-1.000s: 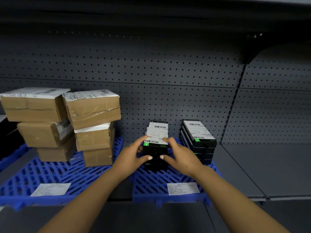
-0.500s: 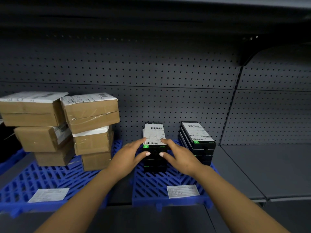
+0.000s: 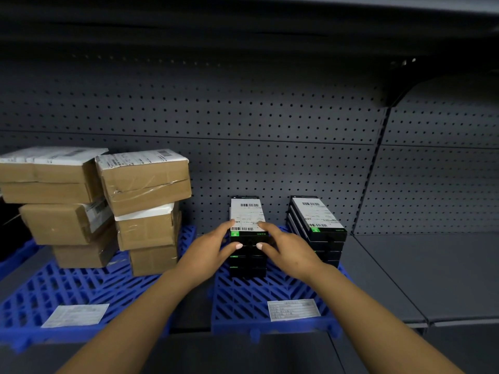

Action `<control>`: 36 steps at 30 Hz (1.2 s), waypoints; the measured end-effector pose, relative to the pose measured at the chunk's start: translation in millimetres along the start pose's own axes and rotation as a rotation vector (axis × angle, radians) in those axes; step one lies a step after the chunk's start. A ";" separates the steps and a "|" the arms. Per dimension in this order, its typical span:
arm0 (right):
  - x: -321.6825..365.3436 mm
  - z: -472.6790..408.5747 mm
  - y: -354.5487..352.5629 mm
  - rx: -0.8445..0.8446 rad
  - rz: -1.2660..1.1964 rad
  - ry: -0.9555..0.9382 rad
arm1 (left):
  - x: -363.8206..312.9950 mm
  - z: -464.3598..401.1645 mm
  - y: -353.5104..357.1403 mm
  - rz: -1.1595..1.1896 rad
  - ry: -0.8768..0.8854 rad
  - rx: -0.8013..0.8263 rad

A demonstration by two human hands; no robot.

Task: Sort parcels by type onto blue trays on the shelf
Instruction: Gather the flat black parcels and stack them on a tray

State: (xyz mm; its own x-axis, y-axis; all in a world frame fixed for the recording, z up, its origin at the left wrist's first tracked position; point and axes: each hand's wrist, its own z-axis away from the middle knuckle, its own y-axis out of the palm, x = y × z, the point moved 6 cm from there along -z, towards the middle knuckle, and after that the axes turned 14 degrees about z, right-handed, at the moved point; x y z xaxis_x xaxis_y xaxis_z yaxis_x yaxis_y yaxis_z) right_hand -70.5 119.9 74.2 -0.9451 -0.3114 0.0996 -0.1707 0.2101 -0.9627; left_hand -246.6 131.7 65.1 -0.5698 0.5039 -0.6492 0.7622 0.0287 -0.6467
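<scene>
head view: both hands meet over the right blue tray on the shelf, which holds two stacks of black boxes, the stack under the hands and a second stack just right of them, while the left blue tray, left of them, carries stacked brown cardboard parcels. left hand and right hand clamp the top black box from either side, fingers curled on its label and thumbs on its front edge. its white label shows barcodes with a green patch, the print too small to read, and a white slip lies on the tray nearer than the hands.
</scene>
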 end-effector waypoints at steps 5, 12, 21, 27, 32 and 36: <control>-0.2 -1.8 -0.3 0.012 0.022 0.003 | 3.6 -2.1 2.6 -0.002 0.012 0.024; 1.1 -1.4 3.6 0.023 0.102 -0.004 | 8.5 -2.0 6.2 -0.017 0.047 0.083; -1.1 1.2 12.4 0.093 0.160 0.003 | 18.9 1.8 11.4 -0.119 0.035 0.121; -2.7 -2.1 12.6 0.084 0.270 -0.010 | 16.6 0.6 8.7 -0.206 0.072 0.076; -4.0 -6.8 12.6 -0.003 0.369 -0.007 | 19.3 -3.8 8.8 -0.261 0.076 0.044; -7.3 -9.1 14.3 -0.027 0.368 -0.005 | 19.1 -1.7 8.7 -0.255 0.067 0.034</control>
State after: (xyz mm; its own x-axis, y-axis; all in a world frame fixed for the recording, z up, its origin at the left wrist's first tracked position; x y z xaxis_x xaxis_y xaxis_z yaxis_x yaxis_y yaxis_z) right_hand -68.6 133.6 62.1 -0.9431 -0.2150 -0.2535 0.1730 0.3336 -0.9267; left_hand -250.4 143.0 47.7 -0.7194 0.5404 -0.4363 0.5853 0.1334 -0.7998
